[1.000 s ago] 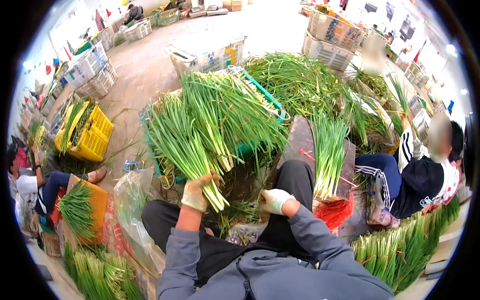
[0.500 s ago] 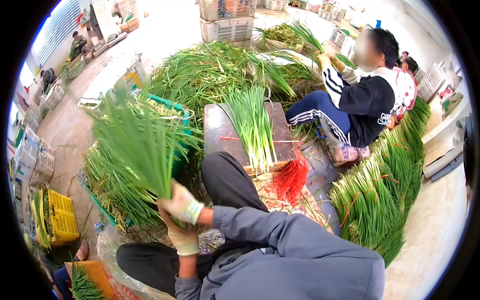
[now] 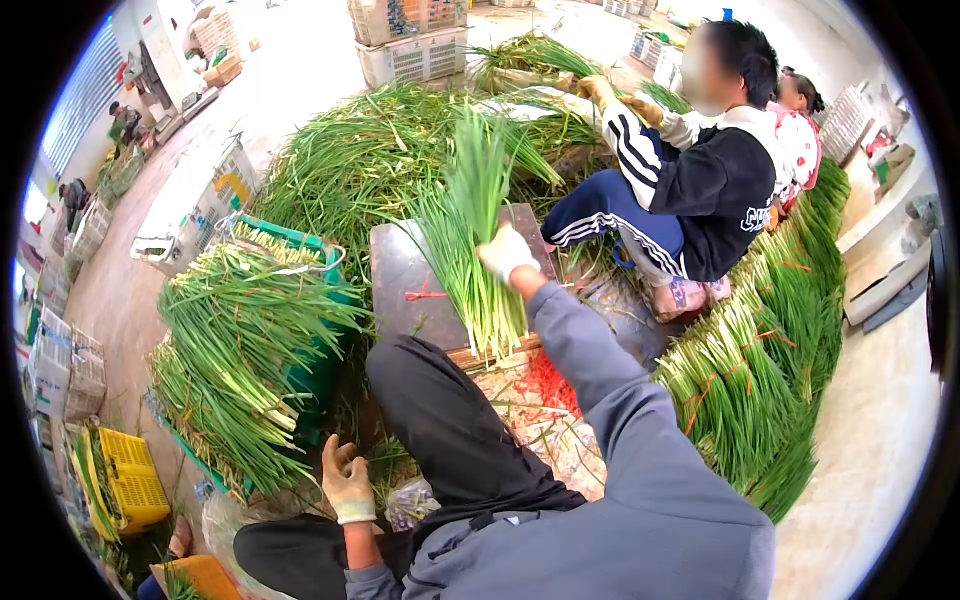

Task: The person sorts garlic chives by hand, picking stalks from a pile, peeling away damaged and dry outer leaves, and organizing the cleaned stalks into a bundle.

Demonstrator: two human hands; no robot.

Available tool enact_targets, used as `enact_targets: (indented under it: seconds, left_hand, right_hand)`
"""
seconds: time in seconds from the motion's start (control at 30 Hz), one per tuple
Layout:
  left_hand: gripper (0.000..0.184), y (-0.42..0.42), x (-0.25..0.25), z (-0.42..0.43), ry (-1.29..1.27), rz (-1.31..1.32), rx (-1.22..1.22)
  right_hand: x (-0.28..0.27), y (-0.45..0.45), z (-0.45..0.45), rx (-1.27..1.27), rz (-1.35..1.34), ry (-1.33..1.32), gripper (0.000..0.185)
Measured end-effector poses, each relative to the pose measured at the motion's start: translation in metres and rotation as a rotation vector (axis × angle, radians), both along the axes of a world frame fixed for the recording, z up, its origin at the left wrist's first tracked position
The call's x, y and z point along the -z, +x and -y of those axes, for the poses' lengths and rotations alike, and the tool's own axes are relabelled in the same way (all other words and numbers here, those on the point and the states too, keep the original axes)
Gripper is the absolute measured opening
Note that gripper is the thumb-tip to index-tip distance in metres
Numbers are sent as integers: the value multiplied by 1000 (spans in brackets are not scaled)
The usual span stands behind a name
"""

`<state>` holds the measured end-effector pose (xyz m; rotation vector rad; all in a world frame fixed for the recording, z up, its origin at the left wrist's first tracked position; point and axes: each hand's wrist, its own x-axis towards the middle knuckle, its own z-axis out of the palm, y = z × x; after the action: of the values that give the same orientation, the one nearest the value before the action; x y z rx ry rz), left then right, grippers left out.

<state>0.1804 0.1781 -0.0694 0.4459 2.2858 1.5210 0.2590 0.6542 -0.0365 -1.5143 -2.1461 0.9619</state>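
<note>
In the head view my gloved right hand (image 3: pixel 508 252) is closed around a bunch of long green chives (image 3: pixel 476 175), held at the dark board (image 3: pixel 392 262). More chives (image 3: pixel 485 315) lie on that board with their pale ends toward me, and a red tie (image 3: pixel 425 294) shows beside them. My gloved left hand (image 3: pixel 347 484) hangs over my bent leg, fingers apart and holding nothing. Left of the board, a green crate (image 3: pixel 325 375) is heaped with loose chives (image 3: pixel 235 345). Red strings (image 3: pixel 548 384) are partly hidden behind my right sleeve.
A co-worker (image 3: pixel 700 185) sits at the right, near a large pile of chives (image 3: pixel 340 160). Tied bundles (image 3: pixel 740 350) stand in rows along the right side. A yellow basket (image 3: pixel 135 480) is at the lower left; white crates (image 3: pixel 415 58) are stacked at the back.
My right hand has carried the chives from the left over to the board. My left hand has let go and opened. The co-worker's hands have shifted, and the camera view has turned slightly.
</note>
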Motion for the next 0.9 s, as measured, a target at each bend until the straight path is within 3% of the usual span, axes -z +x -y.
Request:
enact_targets:
  seconds: [0.13,0.2,0.3,0.33,0.4,0.53,0.83,0.9]
  left_hand:
    - [59,-4,-14,-36,50,-86,75]
    - [57,-4,-27,-47,36,-38,53]
    - [54,-13,-19,-38,62,-4,-14]
    - [54,-17,-13,-31,65,9,-43]
    - [54,-26,2,-16,75,27,-50]
    - [51,-31,2,-16,59,119,-120]
    - [47,-29,5,-33,85,158,-102]
    - [46,-29,6,-32,81,161,-107]
  right_hand:
    - [88,-16,39,7,199,133,81]
    - [89,-14,56,24,140,271,75]
    - [62,14,39,-1,-26,270,63]
    - [63,26,20,35,-134,334,39]
    - [84,49,-28,99,-193,231,25]
    - [128,73,-80,-73,140,150,32]
    - [139,62,-92,-250,172,348,22]
    - [135,63,-102,-164,137,318,21]
